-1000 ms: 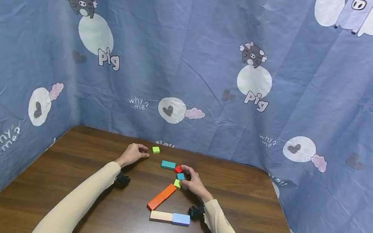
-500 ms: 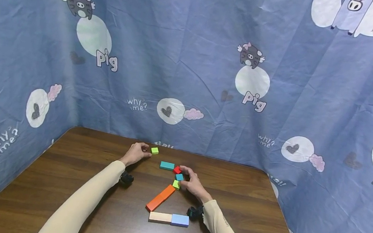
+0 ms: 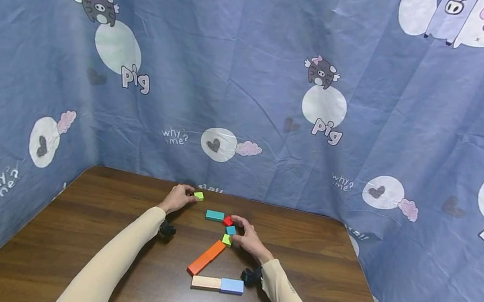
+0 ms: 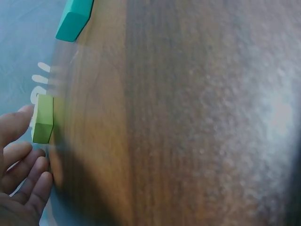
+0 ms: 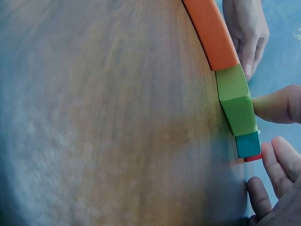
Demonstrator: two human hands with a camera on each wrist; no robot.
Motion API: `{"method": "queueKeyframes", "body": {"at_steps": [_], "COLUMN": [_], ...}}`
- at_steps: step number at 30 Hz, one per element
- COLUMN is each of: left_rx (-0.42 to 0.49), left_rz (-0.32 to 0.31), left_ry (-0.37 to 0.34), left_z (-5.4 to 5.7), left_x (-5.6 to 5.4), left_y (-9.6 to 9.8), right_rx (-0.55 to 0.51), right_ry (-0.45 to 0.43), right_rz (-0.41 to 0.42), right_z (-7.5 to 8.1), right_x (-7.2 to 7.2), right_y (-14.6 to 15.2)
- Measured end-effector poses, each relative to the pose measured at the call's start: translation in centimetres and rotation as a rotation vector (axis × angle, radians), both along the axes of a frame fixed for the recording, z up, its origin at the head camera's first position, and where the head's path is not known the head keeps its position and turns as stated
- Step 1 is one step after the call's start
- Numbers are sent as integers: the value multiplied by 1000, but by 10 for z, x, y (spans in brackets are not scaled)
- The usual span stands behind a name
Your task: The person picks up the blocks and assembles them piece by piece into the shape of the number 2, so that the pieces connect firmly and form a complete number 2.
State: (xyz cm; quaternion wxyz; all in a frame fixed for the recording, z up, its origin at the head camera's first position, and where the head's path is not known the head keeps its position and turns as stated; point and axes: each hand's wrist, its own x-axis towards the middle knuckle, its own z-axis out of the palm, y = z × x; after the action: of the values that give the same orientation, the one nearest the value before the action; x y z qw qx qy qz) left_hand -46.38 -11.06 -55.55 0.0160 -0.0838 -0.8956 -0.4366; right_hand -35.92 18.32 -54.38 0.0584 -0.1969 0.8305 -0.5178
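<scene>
At the table's far edge, my left hand has thumb and fingertips right at a lime-green cube. In the left wrist view the thumb overlaps the edge of that green cube, with the other fingers loosely bent below it. My right hand lies beside a short row: a red cube, a small teal cube and a second lime-green cube. Its thumb touches this green cube in the right wrist view. The index finger reaches the red cube.
A long teal block adjoins the red cube. Orange blocks run diagonally from the nearer green cube toward a pale wood block and a light blue block. A patterned blue curtain hangs behind the brown table.
My left hand has moved right, closing the gap to the far green cube. The right hand stays at the row of cubes. The head view has shifted slightly.
</scene>
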Motion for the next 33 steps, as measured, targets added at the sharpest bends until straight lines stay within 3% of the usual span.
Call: {"method": "queueKeyframes", "body": {"at_steps": [5, 19, 22, 29, 33], "left_rx": [-6, -19, -24, -36, -38], "left_rz": [-25, -23, -32, -77, -94], "left_ry": [2, 23, 19, 38, 42], "left_z": [1, 0, 1, 0, 0], "left_x": [0, 1, 3, 6, 9], "left_y": [1, 3, 3, -1, -4], "right_rx": [18, 14, 22, 9, 11], "right_ry": [-5, -31, -6, -33, -22], "right_rz": [13, 4, -7, -5, 3], "right_z": [11, 15, 9, 14, 3], "right_x": [7, 9, 6, 8, 1], "right_y": [-1, -1, -1, -2, 0]}}
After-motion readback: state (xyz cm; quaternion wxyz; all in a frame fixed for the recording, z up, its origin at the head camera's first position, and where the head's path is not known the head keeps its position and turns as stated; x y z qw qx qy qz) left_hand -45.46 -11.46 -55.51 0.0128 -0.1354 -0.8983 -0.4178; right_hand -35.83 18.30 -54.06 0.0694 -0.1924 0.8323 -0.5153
